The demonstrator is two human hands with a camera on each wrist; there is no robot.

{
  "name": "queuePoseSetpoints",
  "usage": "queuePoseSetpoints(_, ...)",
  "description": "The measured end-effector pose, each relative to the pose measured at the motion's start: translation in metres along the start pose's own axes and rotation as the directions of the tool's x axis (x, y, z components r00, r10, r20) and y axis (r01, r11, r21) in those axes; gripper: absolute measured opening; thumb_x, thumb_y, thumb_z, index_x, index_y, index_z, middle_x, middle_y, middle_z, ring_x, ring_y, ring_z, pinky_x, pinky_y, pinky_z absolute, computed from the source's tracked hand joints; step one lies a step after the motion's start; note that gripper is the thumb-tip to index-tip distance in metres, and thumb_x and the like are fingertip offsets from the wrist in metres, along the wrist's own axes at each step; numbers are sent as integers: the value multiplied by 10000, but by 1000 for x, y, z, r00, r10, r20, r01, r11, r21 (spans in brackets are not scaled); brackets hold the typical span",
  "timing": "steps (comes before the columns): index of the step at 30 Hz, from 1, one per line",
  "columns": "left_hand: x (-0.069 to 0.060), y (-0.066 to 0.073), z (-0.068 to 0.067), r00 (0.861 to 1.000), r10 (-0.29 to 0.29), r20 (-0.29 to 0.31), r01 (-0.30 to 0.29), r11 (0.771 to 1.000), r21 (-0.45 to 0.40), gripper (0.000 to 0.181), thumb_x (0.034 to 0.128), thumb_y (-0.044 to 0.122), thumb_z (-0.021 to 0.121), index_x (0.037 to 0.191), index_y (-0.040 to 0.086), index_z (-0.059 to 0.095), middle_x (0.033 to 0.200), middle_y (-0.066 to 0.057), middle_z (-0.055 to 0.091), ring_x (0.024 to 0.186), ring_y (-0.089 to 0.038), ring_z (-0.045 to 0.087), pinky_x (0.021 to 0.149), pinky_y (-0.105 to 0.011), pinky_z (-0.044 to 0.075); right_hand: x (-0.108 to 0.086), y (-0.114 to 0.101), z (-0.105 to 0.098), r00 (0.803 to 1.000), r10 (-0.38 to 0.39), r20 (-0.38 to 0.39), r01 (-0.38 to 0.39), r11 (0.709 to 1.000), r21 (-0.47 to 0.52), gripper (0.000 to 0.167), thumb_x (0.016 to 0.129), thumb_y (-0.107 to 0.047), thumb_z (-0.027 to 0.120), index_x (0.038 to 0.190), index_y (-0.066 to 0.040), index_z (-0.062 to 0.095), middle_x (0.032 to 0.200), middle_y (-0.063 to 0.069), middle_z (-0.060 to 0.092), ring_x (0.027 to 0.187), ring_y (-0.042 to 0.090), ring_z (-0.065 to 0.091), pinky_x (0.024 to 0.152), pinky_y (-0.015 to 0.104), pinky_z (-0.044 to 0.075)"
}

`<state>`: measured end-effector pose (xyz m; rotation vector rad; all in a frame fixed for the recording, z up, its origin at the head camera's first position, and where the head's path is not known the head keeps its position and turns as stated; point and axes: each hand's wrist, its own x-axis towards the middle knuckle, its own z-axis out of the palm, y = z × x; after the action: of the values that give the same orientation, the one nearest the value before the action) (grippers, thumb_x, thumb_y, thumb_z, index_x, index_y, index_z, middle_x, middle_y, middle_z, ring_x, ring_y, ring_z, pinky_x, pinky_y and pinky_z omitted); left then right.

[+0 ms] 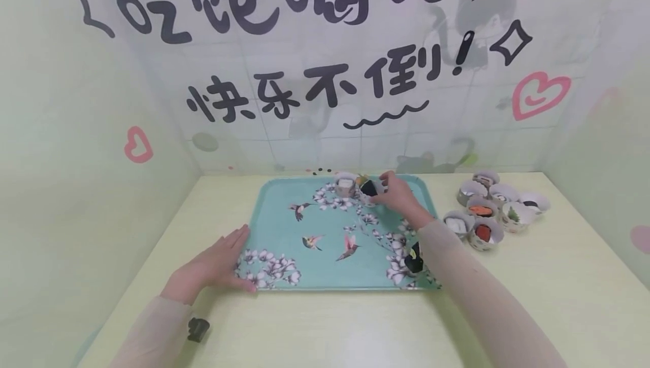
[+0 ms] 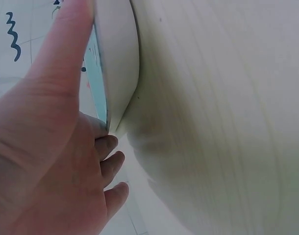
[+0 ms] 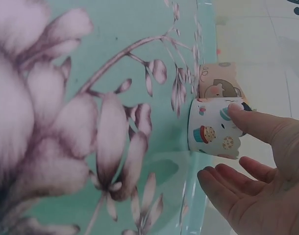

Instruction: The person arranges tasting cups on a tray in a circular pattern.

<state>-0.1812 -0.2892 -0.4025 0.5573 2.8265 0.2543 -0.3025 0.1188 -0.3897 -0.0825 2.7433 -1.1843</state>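
Observation:
A blue-green tray printed with birds and blossoms lies on the table. At its back right, my right hand is beside a paper cup that holds a dark piece. In the right wrist view, the thumb touches the cup near its rim while the other fingers stand apart from it, loosely extended. Just left of that cup is another paper cup with a white piece. My left hand rests against the tray's left front corner, fingers along the side and thumb at the front edge.
Right of the tray stands a cluster of paper cups, including ones with a red piece and an orange piece. A black piece sits at the tray's right, partly behind my sleeve. A printed wall covering rises behind.

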Motion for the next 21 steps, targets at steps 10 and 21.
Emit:
queuePoseSetpoints(10,-3,-2,2,1000,2,-8,-2,1000,-6,1383,620,675,815,1529,-137,161,1612,-331,174,1481,-517,197,1210,-635,238,-10,1,-14,999,-32,-16,32,999,15,703,901,-211,736,1455,20,369,1483,252,451,1350,420,477,1091,522,476)
queuePoseSetpoints(21,-4,-3,3,1000,4,-15,-4,1000,-10,1376,617,663,825,1520,-146,176,1605,-337,190,1473,-524,211,1203,-643,244,-24,7,-39,998,-67,-13,67,997,30,704,918,-208,712,1476,28,353,1490,268,439,1373,437,454,1112,536,456)
